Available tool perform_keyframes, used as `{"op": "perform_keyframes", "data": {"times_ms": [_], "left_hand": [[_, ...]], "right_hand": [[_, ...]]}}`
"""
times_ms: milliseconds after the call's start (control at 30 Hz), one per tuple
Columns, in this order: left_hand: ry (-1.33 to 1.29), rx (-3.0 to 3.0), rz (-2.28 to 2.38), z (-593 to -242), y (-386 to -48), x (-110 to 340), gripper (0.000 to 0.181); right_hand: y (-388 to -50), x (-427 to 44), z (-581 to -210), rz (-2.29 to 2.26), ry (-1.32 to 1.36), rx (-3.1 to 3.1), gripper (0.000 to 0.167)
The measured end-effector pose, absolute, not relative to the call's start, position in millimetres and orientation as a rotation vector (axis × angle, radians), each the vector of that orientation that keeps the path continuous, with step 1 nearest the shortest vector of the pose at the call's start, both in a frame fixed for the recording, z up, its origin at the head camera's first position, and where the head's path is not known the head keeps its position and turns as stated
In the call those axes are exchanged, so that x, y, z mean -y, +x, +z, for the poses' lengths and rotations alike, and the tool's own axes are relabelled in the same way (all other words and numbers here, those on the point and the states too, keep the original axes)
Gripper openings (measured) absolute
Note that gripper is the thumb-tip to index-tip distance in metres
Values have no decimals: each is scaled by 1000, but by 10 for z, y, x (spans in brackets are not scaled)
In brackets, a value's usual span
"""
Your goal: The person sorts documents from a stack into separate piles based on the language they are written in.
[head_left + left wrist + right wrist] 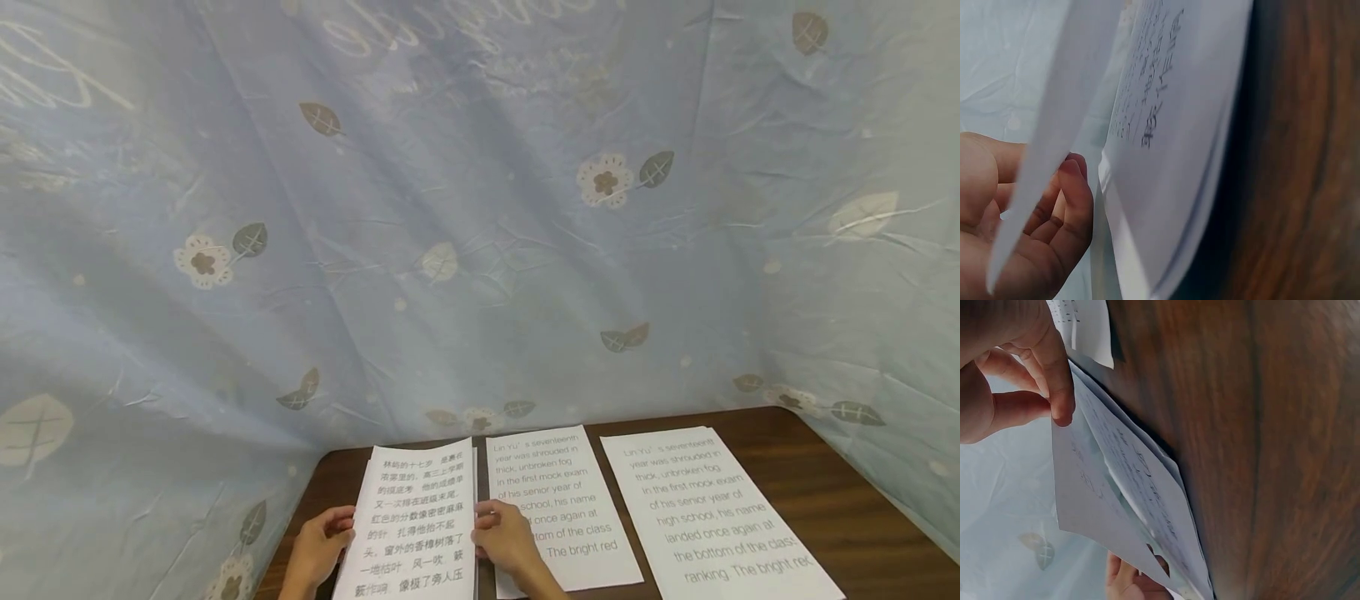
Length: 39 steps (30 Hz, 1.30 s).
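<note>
A sheet of paper [412,525] printed with large Chinese characters is raised slightly over a stack of printed paper [1179,137]. My left hand [317,550] pinches its left edge; in the left wrist view the sheet [1066,112] crosses in front of the curled fingers [1075,206]. On the opposite edge, my right hand [508,537] pinches the sheet between thumb and fingertips. The right wrist view shows a gap between the lifted sheet [1085,481] and the stack [1141,469] beneath, with my left hand [1125,584] at the far side.
Right of the stack lies a pile of English-printed paper [562,492], partly covered by my right hand. Another English-printed pile [720,517] lies farther right. All rest on a dark brown wooden table [847,483]. A pale blue patterned cloth [480,250] hangs behind and at both sides.
</note>
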<state>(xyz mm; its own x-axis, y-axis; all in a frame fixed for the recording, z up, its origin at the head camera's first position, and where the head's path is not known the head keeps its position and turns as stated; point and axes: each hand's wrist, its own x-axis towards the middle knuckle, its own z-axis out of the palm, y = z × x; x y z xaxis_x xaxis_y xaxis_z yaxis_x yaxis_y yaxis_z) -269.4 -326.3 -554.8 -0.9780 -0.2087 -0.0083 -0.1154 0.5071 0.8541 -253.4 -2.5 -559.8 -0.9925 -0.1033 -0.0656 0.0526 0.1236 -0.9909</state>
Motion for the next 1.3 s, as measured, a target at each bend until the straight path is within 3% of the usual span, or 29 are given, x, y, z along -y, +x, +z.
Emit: {"op": "perform_keyframes", "data": {"times_ms": [1300], "left_hand": [[273, 2644, -1402, -5594, -2711, 3229, 34]], "right_hand": [[-2575, 94, -5647, -1954, -82, -2380, 43]]}}
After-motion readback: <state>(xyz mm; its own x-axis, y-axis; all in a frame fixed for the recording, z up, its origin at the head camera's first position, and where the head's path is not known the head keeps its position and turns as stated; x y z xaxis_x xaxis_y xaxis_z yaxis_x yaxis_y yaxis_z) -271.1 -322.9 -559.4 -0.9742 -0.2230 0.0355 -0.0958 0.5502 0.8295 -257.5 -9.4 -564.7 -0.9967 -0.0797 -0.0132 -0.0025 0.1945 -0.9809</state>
